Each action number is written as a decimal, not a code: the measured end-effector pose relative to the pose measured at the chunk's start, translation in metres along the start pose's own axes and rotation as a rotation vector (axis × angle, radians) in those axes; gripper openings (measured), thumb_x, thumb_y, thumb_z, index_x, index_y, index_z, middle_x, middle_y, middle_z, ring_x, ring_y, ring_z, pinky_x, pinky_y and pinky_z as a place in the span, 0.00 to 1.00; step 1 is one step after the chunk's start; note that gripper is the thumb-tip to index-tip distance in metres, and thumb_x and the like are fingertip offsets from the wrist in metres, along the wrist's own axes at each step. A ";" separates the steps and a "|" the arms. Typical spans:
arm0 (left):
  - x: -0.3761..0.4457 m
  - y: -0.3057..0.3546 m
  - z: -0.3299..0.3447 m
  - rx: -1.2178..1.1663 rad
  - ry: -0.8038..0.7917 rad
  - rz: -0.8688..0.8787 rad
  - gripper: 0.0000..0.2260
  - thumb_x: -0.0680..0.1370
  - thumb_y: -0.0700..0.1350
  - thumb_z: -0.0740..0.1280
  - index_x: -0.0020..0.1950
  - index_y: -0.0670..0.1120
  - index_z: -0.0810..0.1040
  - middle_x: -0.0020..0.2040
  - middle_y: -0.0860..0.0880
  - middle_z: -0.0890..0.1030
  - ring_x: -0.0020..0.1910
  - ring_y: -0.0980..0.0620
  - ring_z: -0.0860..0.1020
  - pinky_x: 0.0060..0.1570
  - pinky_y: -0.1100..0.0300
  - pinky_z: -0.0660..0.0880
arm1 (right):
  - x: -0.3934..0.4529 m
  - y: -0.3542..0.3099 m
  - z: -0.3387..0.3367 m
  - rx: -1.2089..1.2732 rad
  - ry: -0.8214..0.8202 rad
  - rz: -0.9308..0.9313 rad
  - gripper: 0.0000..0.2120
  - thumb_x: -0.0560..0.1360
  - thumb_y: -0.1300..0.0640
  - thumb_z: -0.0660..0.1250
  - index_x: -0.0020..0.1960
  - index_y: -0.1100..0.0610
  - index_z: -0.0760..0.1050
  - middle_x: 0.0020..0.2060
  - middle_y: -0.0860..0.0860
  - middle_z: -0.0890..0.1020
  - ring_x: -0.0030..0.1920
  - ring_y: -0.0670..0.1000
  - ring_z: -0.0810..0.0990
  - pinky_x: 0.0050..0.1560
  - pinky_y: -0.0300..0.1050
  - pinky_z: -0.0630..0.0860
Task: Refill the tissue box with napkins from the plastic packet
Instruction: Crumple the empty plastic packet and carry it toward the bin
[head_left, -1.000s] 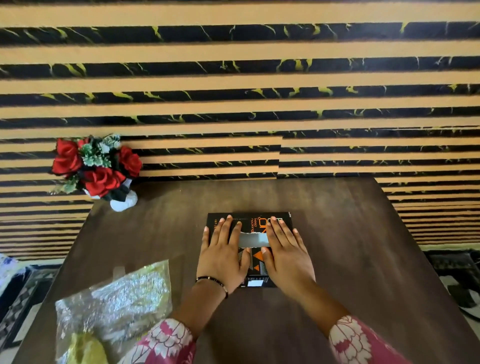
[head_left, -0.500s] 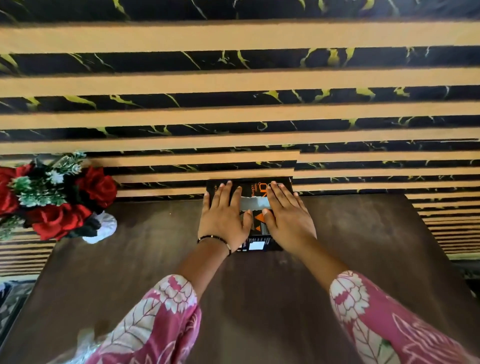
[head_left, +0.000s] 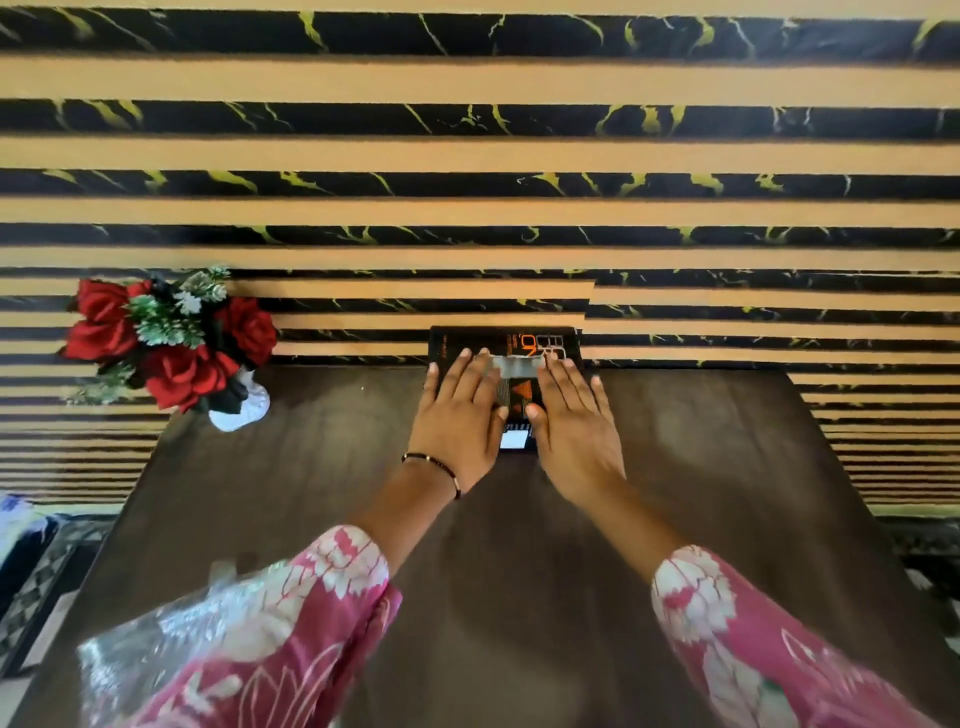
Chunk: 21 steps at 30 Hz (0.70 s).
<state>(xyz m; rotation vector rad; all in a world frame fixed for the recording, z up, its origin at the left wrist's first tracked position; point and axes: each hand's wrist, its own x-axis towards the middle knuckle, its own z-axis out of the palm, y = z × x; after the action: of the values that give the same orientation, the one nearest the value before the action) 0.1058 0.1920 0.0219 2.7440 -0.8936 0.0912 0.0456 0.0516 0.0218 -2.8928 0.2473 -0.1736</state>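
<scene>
A black tissue box (head_left: 519, 343) with orange lettering lies at the far edge of the dark wooden table (head_left: 727, 467), against the striped wall. A grey slot runs across its top. My left hand (head_left: 460, 415) lies flat on the box's left half, fingers spread. My right hand (head_left: 571, 421) lies flat on its right half, fingers spread too. Neither hand grips anything. The clear plastic packet (head_left: 135, 660) rests at the near left corner of the table, partly behind my left sleeve.
A white vase of red roses (head_left: 171, 343) stands at the table's far left corner. The black and tan striped wall (head_left: 467, 156) rises right behind the table. A patterned rug (head_left: 31, 582) shows on the floor at left.
Both hands slid the tissue box away from me to the table's far edge. The view swung up and then partly back down, and the packet is back in view.
</scene>
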 end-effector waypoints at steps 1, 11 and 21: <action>-0.021 0.004 -0.001 -0.039 0.016 -0.011 0.24 0.78 0.51 0.51 0.73 0.45 0.57 0.75 0.46 0.59 0.75 0.48 0.52 0.73 0.48 0.43 | -0.023 -0.005 0.002 0.052 0.014 0.014 0.32 0.75 0.45 0.37 0.75 0.56 0.54 0.76 0.52 0.58 0.77 0.50 0.52 0.74 0.46 0.41; -0.251 0.021 0.015 -0.048 -0.059 -0.447 0.28 0.73 0.56 0.54 0.70 0.44 0.63 0.74 0.39 0.60 0.73 0.38 0.56 0.69 0.37 0.52 | -0.259 -0.028 0.064 0.054 -0.349 -0.023 0.30 0.80 0.48 0.37 0.64 0.57 0.74 0.63 0.53 0.78 0.63 0.53 0.77 0.69 0.42 0.48; -0.286 0.040 0.023 -0.109 -0.497 -0.747 0.36 0.76 0.60 0.56 0.74 0.45 0.43 0.76 0.40 0.44 0.75 0.39 0.45 0.69 0.35 0.51 | -0.279 -0.019 0.048 0.213 -0.266 0.037 0.27 0.76 0.51 0.49 0.73 0.59 0.61 0.74 0.55 0.63 0.75 0.52 0.60 0.73 0.40 0.48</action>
<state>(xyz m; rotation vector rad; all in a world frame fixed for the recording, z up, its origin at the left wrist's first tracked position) -0.1495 0.3184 -0.0309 2.8350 0.0948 -0.7686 -0.2179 0.1307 -0.0472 -2.6591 0.2196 0.1808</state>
